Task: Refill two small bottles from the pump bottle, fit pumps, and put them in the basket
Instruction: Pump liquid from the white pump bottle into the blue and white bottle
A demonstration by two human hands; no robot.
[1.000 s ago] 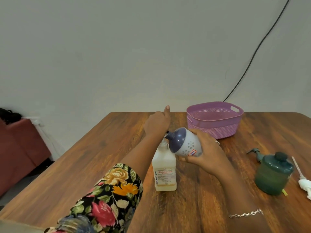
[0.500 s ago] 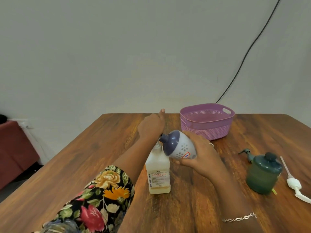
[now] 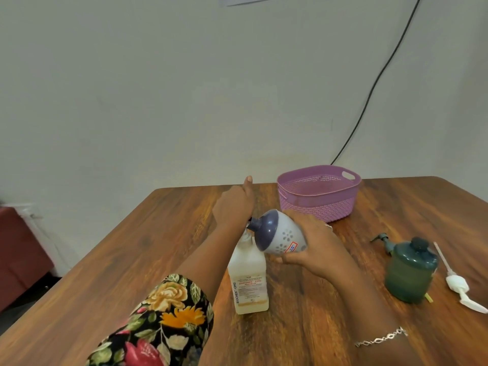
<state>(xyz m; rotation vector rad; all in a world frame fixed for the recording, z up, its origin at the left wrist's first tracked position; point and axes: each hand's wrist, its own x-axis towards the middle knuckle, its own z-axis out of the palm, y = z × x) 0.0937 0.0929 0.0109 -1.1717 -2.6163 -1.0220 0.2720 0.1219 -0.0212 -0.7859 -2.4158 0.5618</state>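
The small bottle (image 3: pixel 282 236), white with a purple top, lies tilted on its side in the air near the middle of the table (image 3: pixel 132 260), neck pointing to 9 o'clock and meeting the top of the pump bottle (image 3: pixel 248 281). The right hand (image 3: pixel 317 249) grips it from the base end, fingers curled over its body and thumb under it.

The pump bottle stands upright just at 7 o'clock of the small bottle, with pale liquid low inside. The left hand (image 3: pixel 233 204) sits over its top, thumb sticking up; its other fingers are hidden behind the hand, so I cannot tell how they lie.

At 1 o'clock stands the purple basket (image 3: pixel 317 204). At 3 o'clock stands a green bottle (image 3: pixel 409 270), with a dark pump (image 3: pixel 380 237) lying just behind it and a white pump (image 3: pixel 456 283) lying just beside it on the right.
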